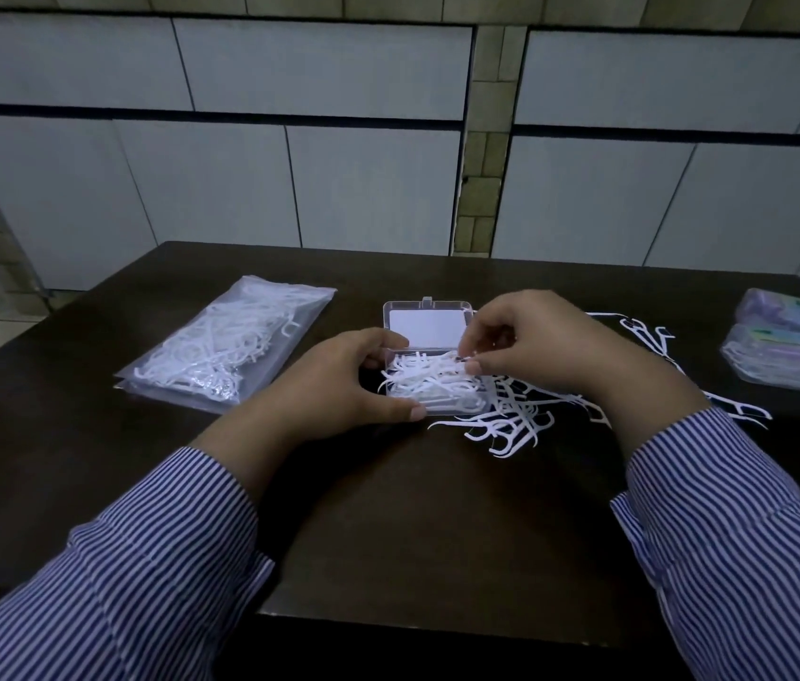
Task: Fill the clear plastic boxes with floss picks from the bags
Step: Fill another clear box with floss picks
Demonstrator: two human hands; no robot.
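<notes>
Box (pixel 429 385) sits in left hand's (pixel 339 380) grip, right hand (pixel 530 341) pinching picks (pixel 437 373).

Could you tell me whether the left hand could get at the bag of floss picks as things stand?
Probably yes: the bag lies uncovered just left of the left hand, though that hand now holds the box.

Both my hands bare: left hand (pixel 339 380), right hand (pixel 543 344). No rings, watch or gloves visible on either. Long shirt sleeves on both arms, left sleeve (pixel 108 577), right sleeve (pixel 742 528): thin blue-and-white stripes, woven cloth, loose and creased. Cuffs end at the wrists.
</notes>
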